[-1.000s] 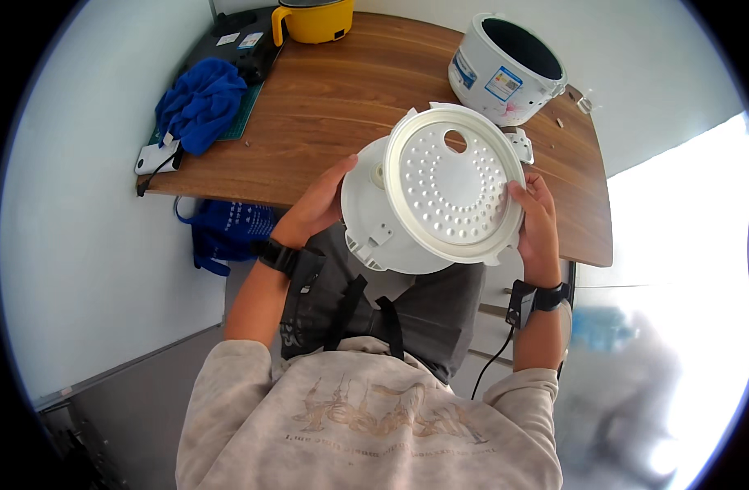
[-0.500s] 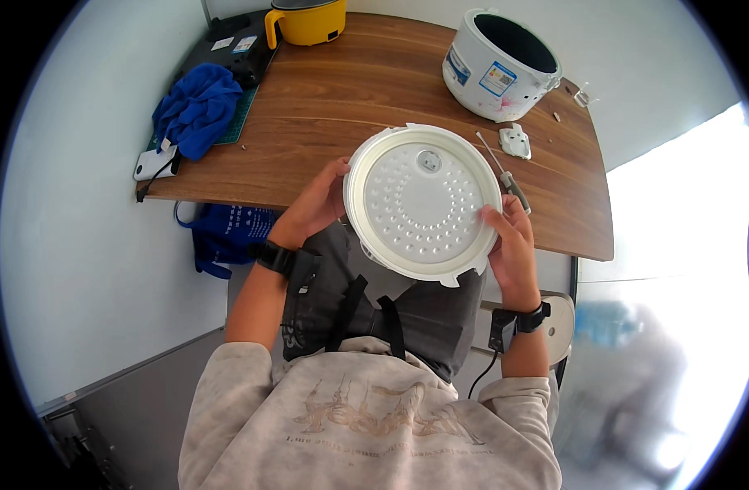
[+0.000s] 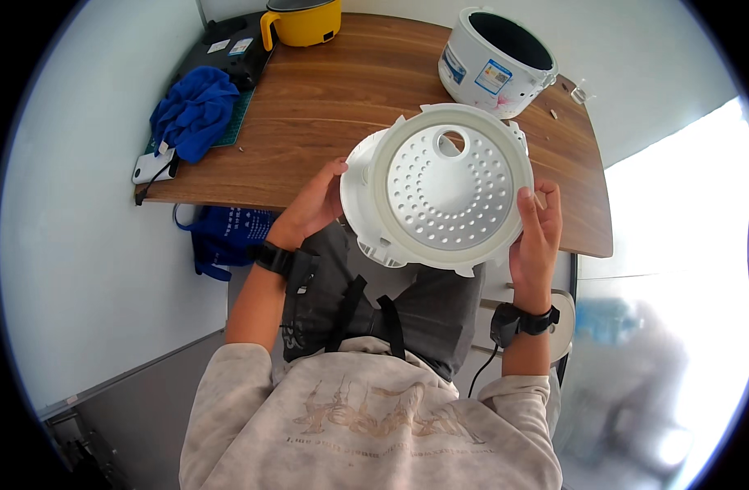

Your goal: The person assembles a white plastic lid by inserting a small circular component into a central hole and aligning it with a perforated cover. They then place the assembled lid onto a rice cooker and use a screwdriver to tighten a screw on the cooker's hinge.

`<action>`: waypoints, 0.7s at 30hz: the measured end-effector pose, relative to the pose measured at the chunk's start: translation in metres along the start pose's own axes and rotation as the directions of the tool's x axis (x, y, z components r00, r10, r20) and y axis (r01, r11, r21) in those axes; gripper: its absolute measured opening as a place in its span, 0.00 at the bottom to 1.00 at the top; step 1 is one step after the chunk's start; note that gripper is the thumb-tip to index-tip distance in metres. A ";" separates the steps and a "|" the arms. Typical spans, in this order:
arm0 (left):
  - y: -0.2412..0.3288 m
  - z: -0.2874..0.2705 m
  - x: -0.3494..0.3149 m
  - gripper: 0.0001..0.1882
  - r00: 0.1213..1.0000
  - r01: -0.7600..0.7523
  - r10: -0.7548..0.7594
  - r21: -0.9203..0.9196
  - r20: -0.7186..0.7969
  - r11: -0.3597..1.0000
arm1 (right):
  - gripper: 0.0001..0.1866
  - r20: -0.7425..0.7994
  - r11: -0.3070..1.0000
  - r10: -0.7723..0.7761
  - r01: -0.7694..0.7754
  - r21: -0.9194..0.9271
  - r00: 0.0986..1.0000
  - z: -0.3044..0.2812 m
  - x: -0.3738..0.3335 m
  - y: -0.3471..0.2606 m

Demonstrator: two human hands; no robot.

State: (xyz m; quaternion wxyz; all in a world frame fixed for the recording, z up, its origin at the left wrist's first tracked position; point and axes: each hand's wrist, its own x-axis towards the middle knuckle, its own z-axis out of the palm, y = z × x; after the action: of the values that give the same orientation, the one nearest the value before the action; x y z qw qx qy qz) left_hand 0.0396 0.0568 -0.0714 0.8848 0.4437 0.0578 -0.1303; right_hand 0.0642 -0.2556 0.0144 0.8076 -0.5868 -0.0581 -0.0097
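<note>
I hold a white round rice cooker lid (image 3: 444, 188) up in front of me, over the near edge of the wooden table (image 3: 342, 114). Its inner side faces me, a plate dotted with small holes and one larger hole near the top. My left hand (image 3: 313, 204) grips the lid's left rim from behind. My right hand (image 3: 538, 233) holds its right rim, thumb on the front. The white rice cooker body (image 3: 493, 61) stands open at the table's far right.
A yellow pot (image 3: 305, 20) stands at the table's back. A blue cloth (image 3: 195, 110) lies on a dark mat at the left, with a white phone (image 3: 152, 167) at the table's corner. A blue bag (image 3: 223, 237) hangs below the table edge.
The lid has been turned and tilted in my hands: earlier its flat perforated face pointed straight at me, now it is angled with the rim and tabs showing.
</note>
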 end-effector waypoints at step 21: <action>-0.001 -0.004 -0.001 0.20 0.998 -0.042 0.044 -0.050 0.044 0.998 | 0.20 0.847 -0.042 -0.275 0.874 -0.484 0.456 0.072 -0.031 0.019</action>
State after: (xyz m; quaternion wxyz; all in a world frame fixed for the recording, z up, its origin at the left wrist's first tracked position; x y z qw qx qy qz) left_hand 0.0383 0.0594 -0.0747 0.8991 0.4199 0.0315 -0.1198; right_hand 0.0291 -0.1825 0.0147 0.1650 -0.8078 -0.5094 -0.2464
